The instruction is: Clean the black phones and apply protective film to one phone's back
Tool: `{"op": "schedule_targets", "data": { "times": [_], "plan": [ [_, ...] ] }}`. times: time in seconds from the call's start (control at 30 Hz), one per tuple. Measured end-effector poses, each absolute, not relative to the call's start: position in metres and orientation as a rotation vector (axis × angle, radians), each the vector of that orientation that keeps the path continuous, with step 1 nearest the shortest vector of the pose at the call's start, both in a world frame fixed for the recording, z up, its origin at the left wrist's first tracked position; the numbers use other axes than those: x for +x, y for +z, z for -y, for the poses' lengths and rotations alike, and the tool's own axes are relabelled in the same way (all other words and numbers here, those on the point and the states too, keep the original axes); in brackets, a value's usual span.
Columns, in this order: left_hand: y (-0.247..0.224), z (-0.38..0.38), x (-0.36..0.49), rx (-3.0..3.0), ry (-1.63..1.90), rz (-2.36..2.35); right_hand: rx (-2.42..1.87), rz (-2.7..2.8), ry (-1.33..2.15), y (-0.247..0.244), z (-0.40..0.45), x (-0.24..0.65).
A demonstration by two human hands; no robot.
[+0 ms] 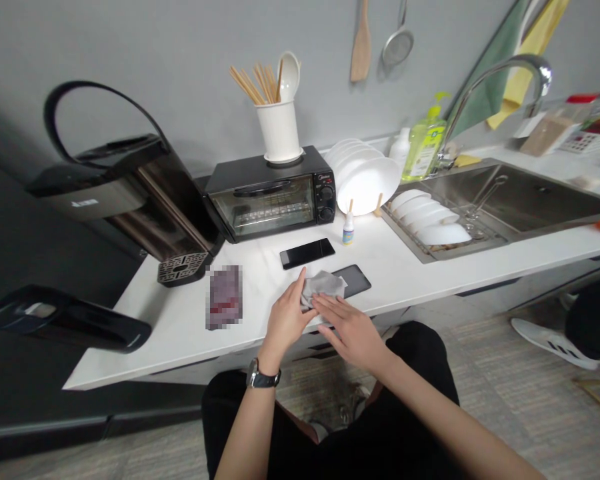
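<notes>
In the head view, a dark grey, flat, rounded rectangular slab (356, 279) lies on the white countertop (260, 287) near its front edge. Its long axis runs left to right, the exposed right end angled slightly away from the person. A crumpled light-grey cloth (324, 285) covers its left part. The right hand (350, 330) is open, its extended fingers on the cloth. The left hand (286, 317), thumb and forefinger spread, touches the cloth's left side; whether it grips anything is unclear. Just beyond, a glossy black phone (307, 253) lies almost parallel.
</notes>
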State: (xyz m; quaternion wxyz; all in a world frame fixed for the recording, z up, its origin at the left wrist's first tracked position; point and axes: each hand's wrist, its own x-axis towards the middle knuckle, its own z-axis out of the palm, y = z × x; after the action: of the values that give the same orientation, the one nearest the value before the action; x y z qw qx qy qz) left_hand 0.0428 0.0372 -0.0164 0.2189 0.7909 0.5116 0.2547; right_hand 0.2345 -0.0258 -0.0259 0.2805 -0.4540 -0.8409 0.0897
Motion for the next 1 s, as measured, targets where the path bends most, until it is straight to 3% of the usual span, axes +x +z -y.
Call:
{"op": "schedule_targets", "data": {
  "times": [0.2,0.53,0.83,1.0],
  "plan": [
    [-0.012,-0.038,0.046,2.151,0.733,-1.405,-1.554,2.079,-0.020,-0.039,0.004,0.307],
    [-0.019,-0.040,0.043,2.174,0.714,-1.380,-1.244,2.227,0.185,-0.027,0.002,0.206],
    [-0.018,-0.040,0.044,2.142,0.786,-1.345,-1.475,2.134,-0.023,-0.039,0.005,0.304],
    [-0.020,-0.042,0.044,2.122,0.793,-1.332,-1.521,2.064,-0.048,-0.036,-0.025,0.263]
  ]
}}
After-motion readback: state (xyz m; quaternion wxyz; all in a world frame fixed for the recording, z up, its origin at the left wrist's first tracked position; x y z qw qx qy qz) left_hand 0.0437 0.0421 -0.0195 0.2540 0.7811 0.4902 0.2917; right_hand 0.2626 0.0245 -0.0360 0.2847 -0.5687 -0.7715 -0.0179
